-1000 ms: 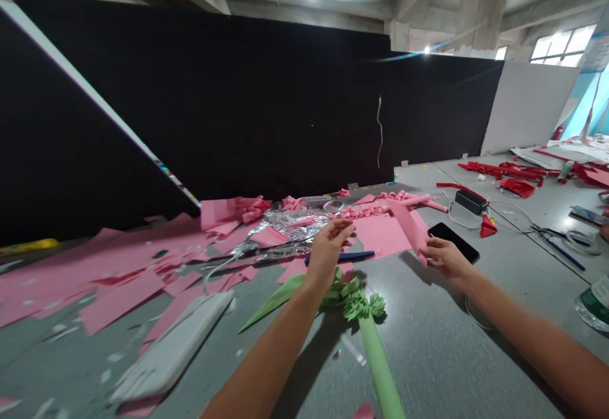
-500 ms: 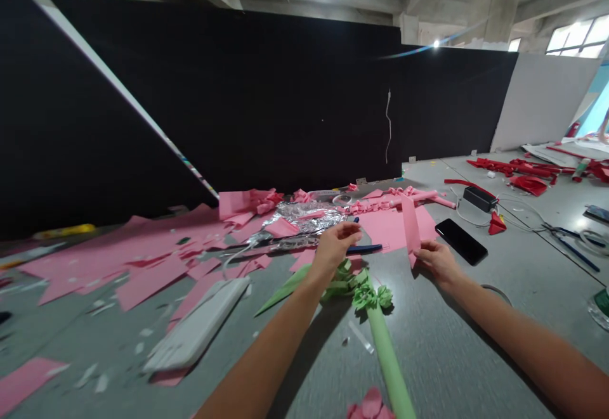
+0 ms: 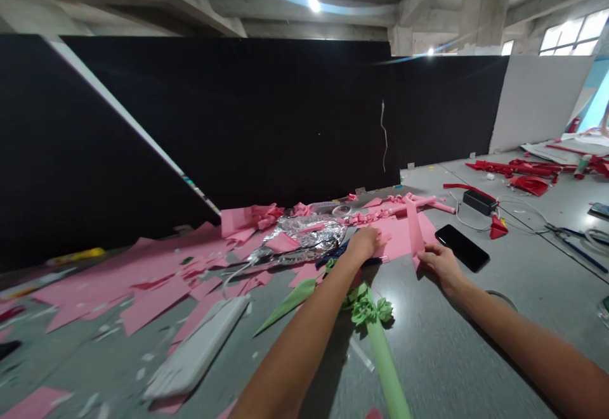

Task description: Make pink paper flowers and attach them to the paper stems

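Note:
My right hand pinches the lower end of a folded pink paper strip, which stands upright. My left hand reaches over a sheet of pink paper, its fingers pointing towards the strip. The fingertips are blurred, and I cannot make out whether they hold anything. Beneath the left hand lies a tool with dark blue handles, mostly covered. Closer to me, a green paper-wrapped stem carries crumpled green paper flowers and a pointed green leaf, partly behind my left forearm.
A black phone and a black power adapter lie to the right. Pink scraps, crinkled foil and a white power strip spread leftwards. Red paper pieces sit far right. A black partition borders the table.
My left hand has moved right and slightly down, over the blue-handled tool towards the strip. My right hand still holds the strip nearly in place. The camera view has tilted upward a little.

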{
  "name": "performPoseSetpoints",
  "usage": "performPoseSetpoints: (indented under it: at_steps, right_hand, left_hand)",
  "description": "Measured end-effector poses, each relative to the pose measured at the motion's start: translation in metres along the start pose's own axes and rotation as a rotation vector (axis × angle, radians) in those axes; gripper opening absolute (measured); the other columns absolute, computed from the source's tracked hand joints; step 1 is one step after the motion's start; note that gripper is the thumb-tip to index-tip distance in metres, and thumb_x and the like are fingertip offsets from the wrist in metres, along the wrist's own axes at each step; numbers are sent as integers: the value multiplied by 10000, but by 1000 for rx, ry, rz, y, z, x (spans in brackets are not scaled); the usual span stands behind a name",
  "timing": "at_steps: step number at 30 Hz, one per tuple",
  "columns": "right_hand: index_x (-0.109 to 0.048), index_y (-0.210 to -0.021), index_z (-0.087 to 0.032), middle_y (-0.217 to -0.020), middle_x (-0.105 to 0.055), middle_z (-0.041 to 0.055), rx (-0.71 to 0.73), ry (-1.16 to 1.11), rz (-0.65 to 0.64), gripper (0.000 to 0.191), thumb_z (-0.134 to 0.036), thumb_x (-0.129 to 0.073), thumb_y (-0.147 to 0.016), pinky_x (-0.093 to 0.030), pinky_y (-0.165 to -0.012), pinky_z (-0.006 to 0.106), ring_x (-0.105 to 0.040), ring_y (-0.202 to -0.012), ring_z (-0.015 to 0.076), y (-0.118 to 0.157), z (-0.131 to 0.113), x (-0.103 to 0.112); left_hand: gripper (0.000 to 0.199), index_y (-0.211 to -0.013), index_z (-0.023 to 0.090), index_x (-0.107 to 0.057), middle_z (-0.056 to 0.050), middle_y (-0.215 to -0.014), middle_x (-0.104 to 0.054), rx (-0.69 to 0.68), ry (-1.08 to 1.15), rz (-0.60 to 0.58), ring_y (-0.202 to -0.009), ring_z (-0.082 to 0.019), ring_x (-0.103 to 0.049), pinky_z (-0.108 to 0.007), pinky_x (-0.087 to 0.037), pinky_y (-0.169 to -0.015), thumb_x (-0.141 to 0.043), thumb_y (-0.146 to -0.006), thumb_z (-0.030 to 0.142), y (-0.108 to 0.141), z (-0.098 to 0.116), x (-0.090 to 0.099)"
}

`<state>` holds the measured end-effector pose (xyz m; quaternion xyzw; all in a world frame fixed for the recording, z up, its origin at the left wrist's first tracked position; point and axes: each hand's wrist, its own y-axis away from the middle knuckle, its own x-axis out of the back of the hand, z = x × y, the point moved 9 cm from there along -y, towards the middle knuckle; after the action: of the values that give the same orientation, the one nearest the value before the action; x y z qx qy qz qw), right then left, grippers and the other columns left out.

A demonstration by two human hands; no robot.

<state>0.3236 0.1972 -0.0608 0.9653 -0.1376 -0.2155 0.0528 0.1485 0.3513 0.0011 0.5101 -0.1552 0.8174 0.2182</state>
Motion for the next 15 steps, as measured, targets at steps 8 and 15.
performPoseSetpoints:
  at_steps: [8, 15]
  right_hand:
    - [-731, -839, -184, -776, -755, 62, 97, 6, -20, 418, -388, -994, -587, -609, -609, 330, -722, -695, 226, -5, -11, -17]
    - [-730, -795, -216, -791, -751, 51, 227, 145, -8, 318, -399, -937, -636, -622, -738, 357, -729, -812, 245, -17, -20, -47]
  left_hand:
    - [385, -1328, 161, -663, -105, -1300, -699, 70, 674, 241, -1094, -267, -721, -462, -640, -921, -689, -1051, 428, 36, -4, 19]
    - [512, -1251, 171, -688, -131, -1253, -745, 36, 1013, 325, -1131, -300, -731, -427, -628, -931, -749, -900, 540, 74, 4, 12]
